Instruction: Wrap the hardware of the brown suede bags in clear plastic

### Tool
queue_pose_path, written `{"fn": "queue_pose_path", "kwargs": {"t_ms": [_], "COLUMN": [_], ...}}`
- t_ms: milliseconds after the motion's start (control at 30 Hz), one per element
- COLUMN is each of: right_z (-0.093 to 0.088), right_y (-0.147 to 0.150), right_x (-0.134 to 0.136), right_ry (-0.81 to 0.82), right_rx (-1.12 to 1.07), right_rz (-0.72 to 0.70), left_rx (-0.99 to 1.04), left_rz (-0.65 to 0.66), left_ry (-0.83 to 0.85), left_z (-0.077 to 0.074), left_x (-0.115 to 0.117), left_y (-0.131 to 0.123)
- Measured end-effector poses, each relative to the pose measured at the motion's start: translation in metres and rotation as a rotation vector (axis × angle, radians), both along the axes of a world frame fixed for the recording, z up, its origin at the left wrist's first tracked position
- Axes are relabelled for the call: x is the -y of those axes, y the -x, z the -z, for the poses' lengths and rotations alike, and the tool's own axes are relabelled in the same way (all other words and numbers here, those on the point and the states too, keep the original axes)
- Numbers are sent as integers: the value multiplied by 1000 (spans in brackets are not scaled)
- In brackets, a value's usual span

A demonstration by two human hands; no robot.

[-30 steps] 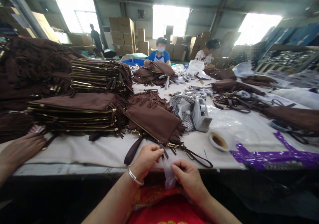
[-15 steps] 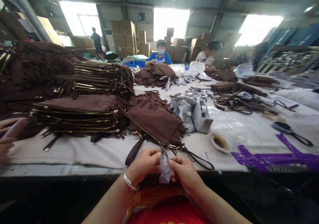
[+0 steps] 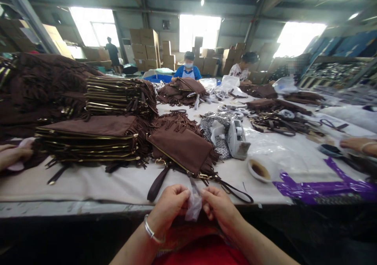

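At the table's near edge, my left hand pinches one side of a small clear plastic bag, with thumb and fingers pressed together. My right hand is closed in a pinch at the bag's other side. A dark strip runs from the bag's top up to the zipper end of a brown fringed pouch. This pouch lies flat in front of my hands, its gold zipper toward me. One dark wrist strap hangs by my left hand; another looped strap lies beyond my right hand.
Stacked brown pouches stand to the left. A tape dispenser, a small dish of brown liquid and purple tape are to the right. Other people's hands reach in from both sides; a person in blue sits opposite.
My hands stay pinched at the plastic bag, which has shifted slightly. Another person's hand has come in at the right edge, and the hand at left has moved inward. The view has tilted a little.
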State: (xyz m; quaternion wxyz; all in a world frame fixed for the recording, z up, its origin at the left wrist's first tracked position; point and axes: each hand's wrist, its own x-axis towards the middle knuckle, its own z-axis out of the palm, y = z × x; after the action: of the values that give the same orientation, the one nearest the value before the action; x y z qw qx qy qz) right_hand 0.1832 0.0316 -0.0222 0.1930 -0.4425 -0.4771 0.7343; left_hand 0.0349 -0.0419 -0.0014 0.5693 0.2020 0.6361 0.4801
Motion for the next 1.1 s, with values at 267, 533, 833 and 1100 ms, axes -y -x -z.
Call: {"fn": "queue_pose_path", "kwargs": {"t_ms": [267,533,833,1100], "right_z": [-6,-2,8,10], "right_y": [31,63,56,61], "right_x": [-16,-20,-16,-17], "right_ry": [-41,1,-46,42], "right_rx": [60,5,33,-40], "right_rz": [15,132,213,286], "left_rx": [-170,-41,38,-129], "left_rz": [-161,-162,-46,-101], "left_ry": [-42,-27,37,64], "left_z": [14,7,4,12], "left_x": [-7,-1,2,12], "left_y": [10,17,1,11]}}
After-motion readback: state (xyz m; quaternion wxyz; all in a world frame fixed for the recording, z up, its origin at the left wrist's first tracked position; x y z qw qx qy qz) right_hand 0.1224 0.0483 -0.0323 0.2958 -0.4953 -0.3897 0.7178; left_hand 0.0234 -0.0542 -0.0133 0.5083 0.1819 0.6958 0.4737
